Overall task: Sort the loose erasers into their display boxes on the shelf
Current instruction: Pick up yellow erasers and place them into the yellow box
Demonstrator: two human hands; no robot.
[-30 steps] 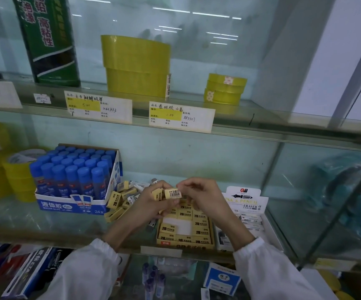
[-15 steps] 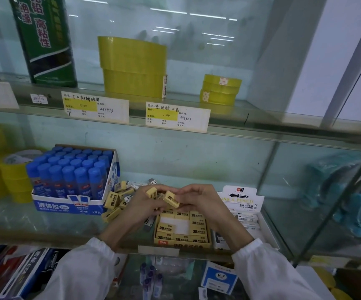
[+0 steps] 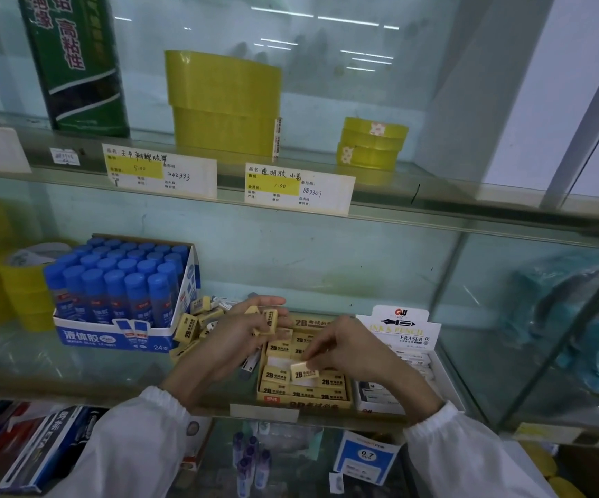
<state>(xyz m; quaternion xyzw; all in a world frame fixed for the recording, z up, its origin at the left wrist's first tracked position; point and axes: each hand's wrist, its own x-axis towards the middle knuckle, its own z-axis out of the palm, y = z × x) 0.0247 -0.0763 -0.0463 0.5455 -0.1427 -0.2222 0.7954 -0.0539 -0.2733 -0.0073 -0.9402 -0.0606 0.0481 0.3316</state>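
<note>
Glass shelf (image 3: pixel 75 375) seen from above and in front. The right hand (image 3: pixel 353 348) pinches one yellow eraser (image 3: pixel 304 371) between thumb and fingertips, holding it low over the yellow display box (image 3: pixel 303 398), just above a pale gap among the rows of erasers marked 2B. Whether the eraser touches the box contents cannot be told. The left hand (image 3: pixel 240 332) is to the left and slightly farther back, its fingers curled around several more yellow erasers (image 3: pixel 267 319), at the box's far left corner. A loose pile of erasers (image 3: pixel 197 323) lies on the shelf left of that hand, between it and the box of blue glue bottles (image 3: pixel 118 332). Just right of the yellow box stands a white eraser box (image 3: pixel 404 375), its upright card reading ERASER. Both wrists emerge from white sleeves (image 3: pixel 445 429) at the near edge. On the shelf above stand rolls of yellow tape (image 3: pixel 224 102), with price labels (image 3: pixel 298 188) along the front edge.
</note>
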